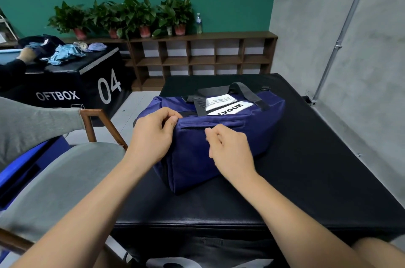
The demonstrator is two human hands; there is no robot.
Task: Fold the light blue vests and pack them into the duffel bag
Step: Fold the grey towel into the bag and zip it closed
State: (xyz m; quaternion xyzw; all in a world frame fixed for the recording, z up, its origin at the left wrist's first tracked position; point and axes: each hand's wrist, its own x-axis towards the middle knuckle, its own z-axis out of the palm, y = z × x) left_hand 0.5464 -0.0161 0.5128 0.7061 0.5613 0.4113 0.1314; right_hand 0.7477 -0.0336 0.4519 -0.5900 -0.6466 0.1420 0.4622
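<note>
A navy duffel bag (219,136) sits on a black padded platform (317,169), its near end facing the viewer. Both bare forearms reach forward from the bottom edge; the left hand (153,136) pinches the bag's fabric at the near top corner, fingers curled. The right hand (230,149), just beside it, pinches at the side pocket's zipper, knuckles up.

One duffel bag (219,136), two hands, four potted plants, one bottle (198,23), one chair (65,169).
</note>
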